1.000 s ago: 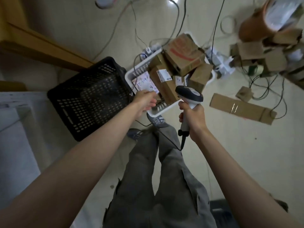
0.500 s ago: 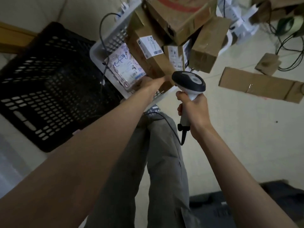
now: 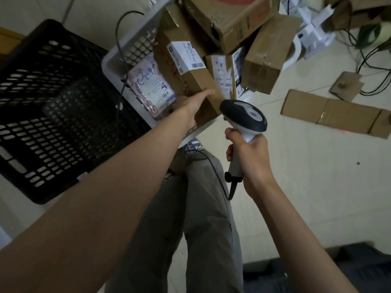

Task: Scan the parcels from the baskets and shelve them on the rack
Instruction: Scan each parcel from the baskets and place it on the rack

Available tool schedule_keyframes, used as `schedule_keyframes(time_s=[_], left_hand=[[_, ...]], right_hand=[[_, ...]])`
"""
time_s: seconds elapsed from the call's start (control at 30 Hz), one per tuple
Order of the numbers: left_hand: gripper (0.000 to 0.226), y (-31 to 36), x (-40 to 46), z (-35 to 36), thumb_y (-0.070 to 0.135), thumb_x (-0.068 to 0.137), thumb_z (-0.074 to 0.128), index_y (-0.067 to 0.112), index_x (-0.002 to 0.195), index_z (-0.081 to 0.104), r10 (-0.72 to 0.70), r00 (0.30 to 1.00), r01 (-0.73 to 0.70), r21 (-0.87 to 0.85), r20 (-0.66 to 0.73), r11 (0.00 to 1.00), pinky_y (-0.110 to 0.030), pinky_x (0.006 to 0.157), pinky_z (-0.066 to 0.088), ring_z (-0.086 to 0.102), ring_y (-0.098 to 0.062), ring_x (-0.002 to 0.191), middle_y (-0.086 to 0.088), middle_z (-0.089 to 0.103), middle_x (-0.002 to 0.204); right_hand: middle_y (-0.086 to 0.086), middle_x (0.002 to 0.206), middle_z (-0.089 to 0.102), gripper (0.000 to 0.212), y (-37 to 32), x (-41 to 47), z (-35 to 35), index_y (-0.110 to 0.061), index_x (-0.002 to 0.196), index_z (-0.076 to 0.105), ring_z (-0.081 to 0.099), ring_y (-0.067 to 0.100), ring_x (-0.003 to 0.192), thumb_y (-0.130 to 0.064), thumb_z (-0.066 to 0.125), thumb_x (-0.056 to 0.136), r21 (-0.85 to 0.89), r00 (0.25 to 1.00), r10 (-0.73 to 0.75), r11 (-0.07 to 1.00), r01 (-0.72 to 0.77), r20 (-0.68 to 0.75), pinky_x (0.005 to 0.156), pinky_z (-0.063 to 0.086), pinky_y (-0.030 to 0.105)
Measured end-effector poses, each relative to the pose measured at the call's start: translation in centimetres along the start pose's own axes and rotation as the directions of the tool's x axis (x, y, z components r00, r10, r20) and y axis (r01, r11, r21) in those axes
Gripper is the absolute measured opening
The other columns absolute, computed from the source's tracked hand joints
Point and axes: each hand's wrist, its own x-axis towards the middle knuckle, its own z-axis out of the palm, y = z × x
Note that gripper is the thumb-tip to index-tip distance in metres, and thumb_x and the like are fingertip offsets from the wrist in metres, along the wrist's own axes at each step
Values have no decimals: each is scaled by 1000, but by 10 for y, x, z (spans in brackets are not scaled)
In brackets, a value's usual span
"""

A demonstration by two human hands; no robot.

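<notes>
L hand (image 3: 193,106) grips box (image 3: 186,81), white basket (image 3: 127,51).

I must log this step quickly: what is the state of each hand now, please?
Left hand: on the long box in the white basket; whether it grips cannot be told.
Right hand: closed around the scanner.

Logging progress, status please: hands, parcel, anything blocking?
Left hand grips long cardboard parcel in white basket. Right hand holds scanner. Parcels crowd around it.
</notes>
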Motion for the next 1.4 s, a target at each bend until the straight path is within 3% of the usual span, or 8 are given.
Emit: schedule_keyframes(time_s=[0.2, 0.47, 0.67, 0.83, 0.93, 1.17, 1.3, 1.4], left_hand=[[68, -8, -60, -33, 41, 76, 85, 22, 134, 57, 99, 995, -98, -89, 4, 991, -21, 61, 51, 66, -11, 89, 2, 70, 111], [112, -29, -178, -115, 61, 44, 88, 18, 141, 54, 221, 973, -228, -194, -60, 954, -41, 99, 55, 65, -22, 113, -5, 60, 134], [93, -54, -290, -196, 55, 57, 89, 19, 137, 58, 307, 941, -338, -316, -145, 886, -42, 97, 57, 67, -21, 111, -4, 64, 131], [28, -99, -370, -260, 33, 77, 87, 29, 94, 66, 370, 889, -455, -424, -272, 783, -17, 59, 56, 72, 1, 75, 17, 77, 87], [33, -135, -416, -303, 34, 76, 87, 31, 101, 65, 376, 867, -497, -508, -328, 703, -31, 82, 59, 74, -11, 95, 10, 77, 101], [66, -236, -513, -404, 46, 77, 81, 27, 135, 58, 402, 780, -626, -602, -480, 496, -45, 96, 57, 72, -22, 106, 1, 74, 120], [67, -285, -562, -444, 53, 79, 74, 27, 138, 55, 390, 725, -688, -624, -568, 369, -48, 100, 54, 68, -25, 113, -3, 70, 127], [61, -316, -588, -466, 49, 82, 68, 27, 137, 53, 377, 691, -716, -655, -617, 241, -47, 100, 53, 64, -28, 120, -7, 66, 131]], right_hand=[[5, 59, 59, 15, -23, -43, -5, -13, 107, 63, 55, 13, 51, -21, 67, 94, 4, 997, -64, 998, 63, 37, 50, 47, 23], [5, 56, 59, 14, -85, -146, -8, -9, 102, 66, 53, 12, 47, -20, 66, 93, -96, 972, -173, 977, 190, 159, 44, 43, 20], [11, 54, 55, 13, -150, -257, 5, -7, 88, 67, 51, 18, 47, -19, 65, 92, -176, 882, -252, 923, 343, 399, 45, 42, 21], [7, 59, 59, 8, -181, -353, 44, -8, 86, 66, 49, 17, 46, -12, 66, 93, -163, 740, -307, 857, 488, 599, 46, 43, 28], [2, 59, 62, 5, -183, -411, 71, -6, 94, 66, 50, 17, 46, -11, 66, 94, -180, 647, -291, 809, 560, 704, 47, 43, 31], [9, 51, 56, 20, -169, -535, 137, -8, 75, 62, 51, 16, 45, -12, 65, 95, -185, 389, -217, 612, 769, 895, 49, 44, 26], [-7, 55, 61, 4, -162, -595, 173, -14, 91, 67, 56, 6, 51, -15, 67, 95, -63, 197, -186, 553, 831, 962, 54, 46, 23], [-1, 56, 60, 8, -160, -632, 193, -14, 87, 67, 55, 15, 53, -15, 67, 95, 13, 62, -130, 513, 858, 990, 56, 46, 30]])
